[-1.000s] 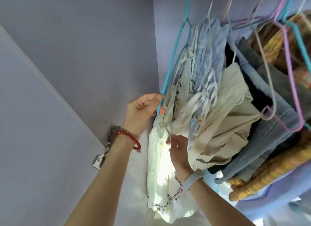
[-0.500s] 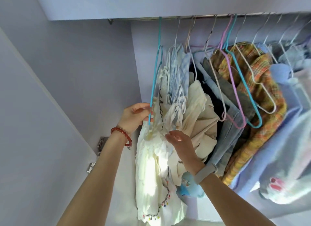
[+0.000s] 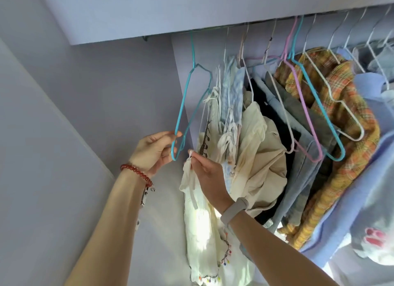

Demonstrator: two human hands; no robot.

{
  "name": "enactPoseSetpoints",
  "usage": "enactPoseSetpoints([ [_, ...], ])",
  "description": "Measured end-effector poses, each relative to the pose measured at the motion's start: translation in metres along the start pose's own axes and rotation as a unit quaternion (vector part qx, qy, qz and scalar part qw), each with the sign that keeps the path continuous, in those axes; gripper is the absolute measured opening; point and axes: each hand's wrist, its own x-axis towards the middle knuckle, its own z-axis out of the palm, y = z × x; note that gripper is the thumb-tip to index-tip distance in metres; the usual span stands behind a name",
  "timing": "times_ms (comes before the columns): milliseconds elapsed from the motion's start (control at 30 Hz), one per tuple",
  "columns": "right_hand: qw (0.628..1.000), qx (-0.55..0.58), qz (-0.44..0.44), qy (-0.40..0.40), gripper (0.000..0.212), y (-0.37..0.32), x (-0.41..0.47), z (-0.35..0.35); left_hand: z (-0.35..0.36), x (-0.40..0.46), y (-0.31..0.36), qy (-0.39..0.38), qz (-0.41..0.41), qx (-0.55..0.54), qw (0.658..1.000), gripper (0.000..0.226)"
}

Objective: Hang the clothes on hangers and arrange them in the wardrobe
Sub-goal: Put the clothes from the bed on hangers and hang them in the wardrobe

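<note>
With the white top's (image 3: pixel 200 221) strap now slipped off the teal hanger (image 3: pixel 187 106) on the rail, the left hand (image 3: pixel 153 151) grips the hanger's lower corner while the right hand (image 3: pixel 207 170) pinches the strap, probably to rehook it.

Both arms reach upward. The left hand (image 3: pixel 152 152), a red bead bracelet at its wrist, curls its grip round a hanger's end. The right hand (image 3: pixel 210 175), a band at its wrist, pinches a strap between its fingertips (image 3: pixel 191 153).
</note>
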Motion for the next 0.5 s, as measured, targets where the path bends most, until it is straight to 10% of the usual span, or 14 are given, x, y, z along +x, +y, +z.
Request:
enactPoseSetpoints([
  [500, 0.99, 0.085, -0.024, 0.109, 0.013, 0.006, 0.009, 0.037, 0.007, -0.006, 0.001, -0.008, -0.018, -0.079, 0.997, 0.02],
])
